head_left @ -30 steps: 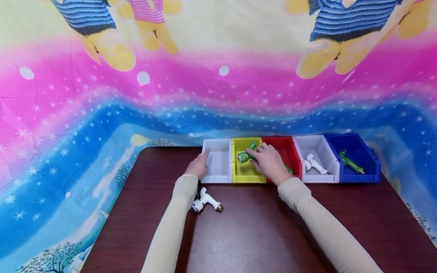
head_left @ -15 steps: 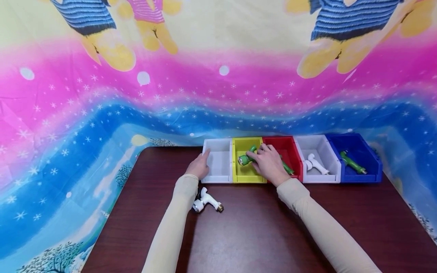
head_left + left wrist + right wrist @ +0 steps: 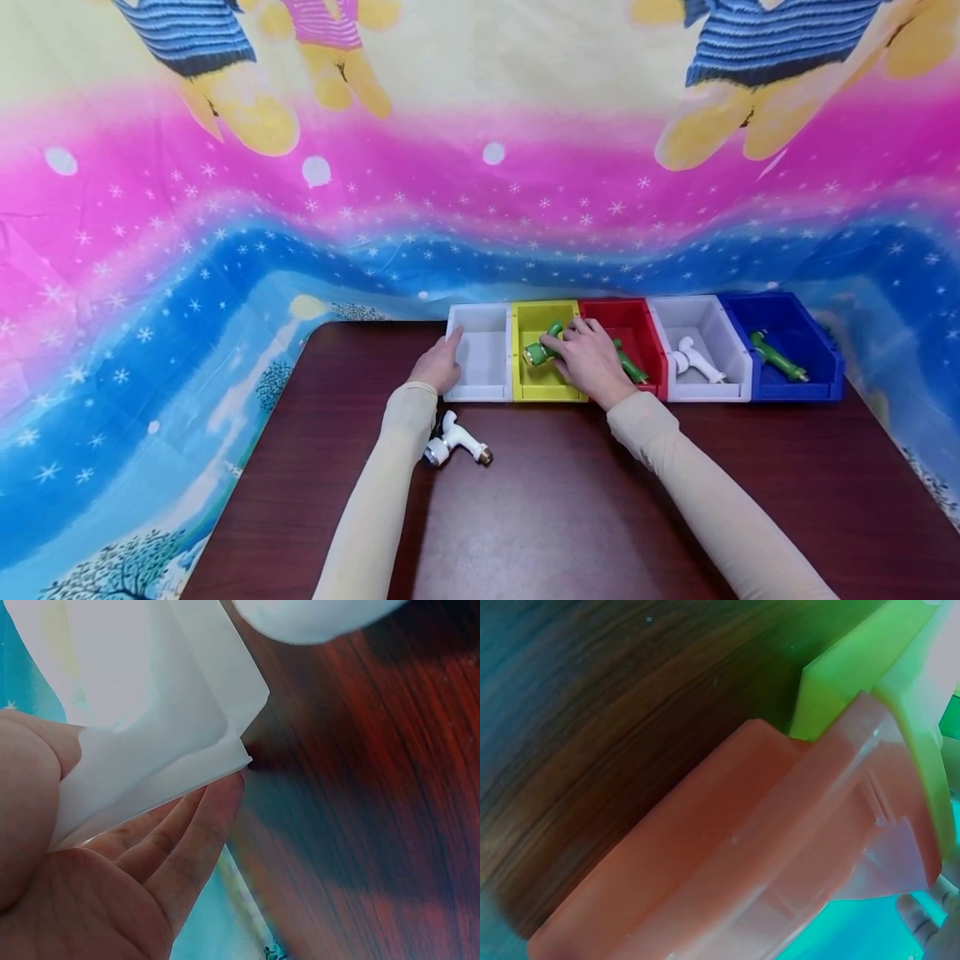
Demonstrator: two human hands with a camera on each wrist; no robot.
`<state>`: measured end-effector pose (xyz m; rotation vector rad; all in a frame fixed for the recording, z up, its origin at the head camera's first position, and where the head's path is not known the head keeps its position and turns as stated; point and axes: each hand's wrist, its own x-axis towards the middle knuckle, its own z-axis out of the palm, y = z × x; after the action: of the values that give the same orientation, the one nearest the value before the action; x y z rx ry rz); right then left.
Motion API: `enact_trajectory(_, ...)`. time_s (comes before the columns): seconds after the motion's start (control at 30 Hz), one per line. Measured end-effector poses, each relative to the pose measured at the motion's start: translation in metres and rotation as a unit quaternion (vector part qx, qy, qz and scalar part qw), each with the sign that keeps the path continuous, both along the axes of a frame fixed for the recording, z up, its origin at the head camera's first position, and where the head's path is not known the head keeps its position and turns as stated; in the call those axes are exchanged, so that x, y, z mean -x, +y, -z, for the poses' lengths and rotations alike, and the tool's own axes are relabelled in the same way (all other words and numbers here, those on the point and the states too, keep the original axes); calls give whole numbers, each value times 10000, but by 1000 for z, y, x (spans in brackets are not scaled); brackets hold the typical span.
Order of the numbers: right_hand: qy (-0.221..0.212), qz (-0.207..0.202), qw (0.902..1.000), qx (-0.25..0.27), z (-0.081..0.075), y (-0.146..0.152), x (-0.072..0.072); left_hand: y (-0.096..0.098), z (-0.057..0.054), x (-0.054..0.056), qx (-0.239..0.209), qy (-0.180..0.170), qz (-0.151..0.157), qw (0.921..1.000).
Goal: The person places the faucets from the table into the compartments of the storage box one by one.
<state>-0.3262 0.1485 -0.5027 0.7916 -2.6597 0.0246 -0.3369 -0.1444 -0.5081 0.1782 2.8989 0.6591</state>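
Note:
My left hand (image 3: 437,367) grips the left wall of the leftmost white bin (image 3: 478,392). In the left wrist view the thumb (image 3: 30,780) lies over the wall's inner side and the fingers (image 3: 187,847) lie along its outside. My right hand (image 3: 592,358) holds a green tap (image 3: 537,354) with a silver collar, tilted at the yellow bin (image 3: 551,393). Part of that tap is hidden by the fingers. The right wrist view shows mostly the red bin's front (image 3: 705,840), with fingertips (image 3: 922,922) at the right edge.
Right of the yellow bin, the red bin (image 3: 660,387) holds a green tap (image 3: 632,367), partly covered by my hand. A second white bin (image 3: 705,393) holds a white tap (image 3: 699,362). The blue bin (image 3: 828,387) holds a green tap (image 3: 780,360). Another white tap (image 3: 457,437) lies on the table (image 3: 525,517).
My right hand and the green tap have sunk slightly at the yellow bin. More of the tap in the red bin shows. My left hand stays on the white bin's wall.

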Motion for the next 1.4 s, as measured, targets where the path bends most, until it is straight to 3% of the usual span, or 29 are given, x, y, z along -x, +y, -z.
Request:
enact_trajectory(0.57,-77,-44,9998,-161,3,-3,1,1,-3,-1,-63,-47,-68,9999)
enact_trajectory(1.4,-7,-122,9996,-272,10,-3,4,1,1,1,8,15,-56,10000)
